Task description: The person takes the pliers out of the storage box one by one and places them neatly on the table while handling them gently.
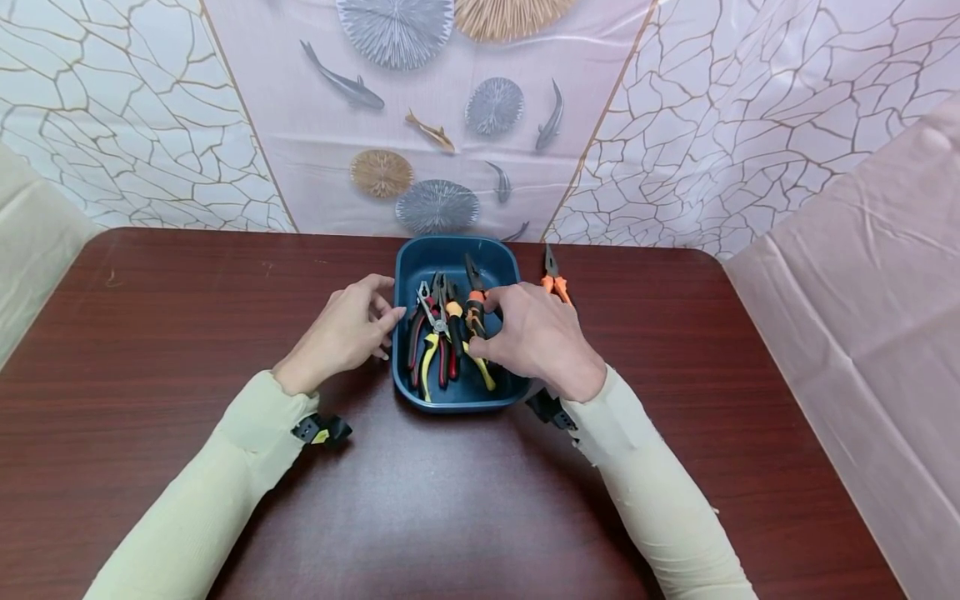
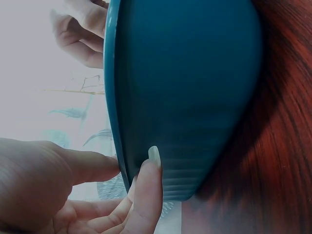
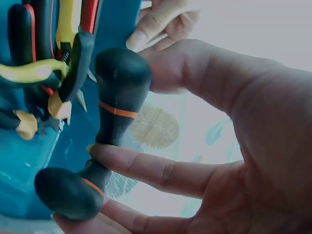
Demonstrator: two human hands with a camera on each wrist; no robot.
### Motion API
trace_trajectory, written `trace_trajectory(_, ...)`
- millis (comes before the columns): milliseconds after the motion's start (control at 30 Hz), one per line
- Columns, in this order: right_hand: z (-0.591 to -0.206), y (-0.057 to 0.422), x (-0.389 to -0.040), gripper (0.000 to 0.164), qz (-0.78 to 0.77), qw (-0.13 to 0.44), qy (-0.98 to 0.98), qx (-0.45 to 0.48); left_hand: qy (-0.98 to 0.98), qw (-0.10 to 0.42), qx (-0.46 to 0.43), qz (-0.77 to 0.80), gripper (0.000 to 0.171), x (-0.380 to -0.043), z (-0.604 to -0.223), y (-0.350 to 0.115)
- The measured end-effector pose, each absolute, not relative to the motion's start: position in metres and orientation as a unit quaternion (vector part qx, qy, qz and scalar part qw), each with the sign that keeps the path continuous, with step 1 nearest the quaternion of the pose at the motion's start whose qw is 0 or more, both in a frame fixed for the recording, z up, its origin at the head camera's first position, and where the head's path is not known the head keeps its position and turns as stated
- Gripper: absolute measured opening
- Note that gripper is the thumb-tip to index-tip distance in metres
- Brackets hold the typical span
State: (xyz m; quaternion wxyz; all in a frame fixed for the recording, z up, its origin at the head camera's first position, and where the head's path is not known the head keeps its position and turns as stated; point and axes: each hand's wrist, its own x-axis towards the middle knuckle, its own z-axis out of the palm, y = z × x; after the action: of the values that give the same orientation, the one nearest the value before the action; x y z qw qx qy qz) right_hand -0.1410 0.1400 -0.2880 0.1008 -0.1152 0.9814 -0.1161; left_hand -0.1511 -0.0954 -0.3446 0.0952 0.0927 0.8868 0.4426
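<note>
A dark blue plastic tub (image 1: 457,406) stands at the table's far middle. My left hand (image 1: 347,327) pinches its left rim, with finger and thumb on either side of the rim in the left wrist view. Over the tub's right part, my right hand (image 1: 536,333) holds long-nose pliers (image 1: 474,302) by their black handles (image 3: 122,80) with orange rings; their dark nose points away from me. Inside the tub lie several other pliers, among them a pair with yellow-and-black handles (image 1: 429,358) and a pair with red-and-black handles (image 1: 414,348).
Orange-handled pliers (image 1: 553,279) lie on the table just right of the tub, partly behind my right hand. The brown wooden table (image 1: 420,517) meets a patterned cloth backdrop (image 1: 300,167) close behind the tub.
</note>
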Motion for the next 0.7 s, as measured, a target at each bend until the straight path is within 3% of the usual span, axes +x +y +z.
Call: trace_trajectory(700,-0.273,0.163,-0.148,0.048,-0.126,0.073,0.987,-0.068,0.889,0.101,0.085,0.438,0.051,-0.151,-0.345,-0.094)
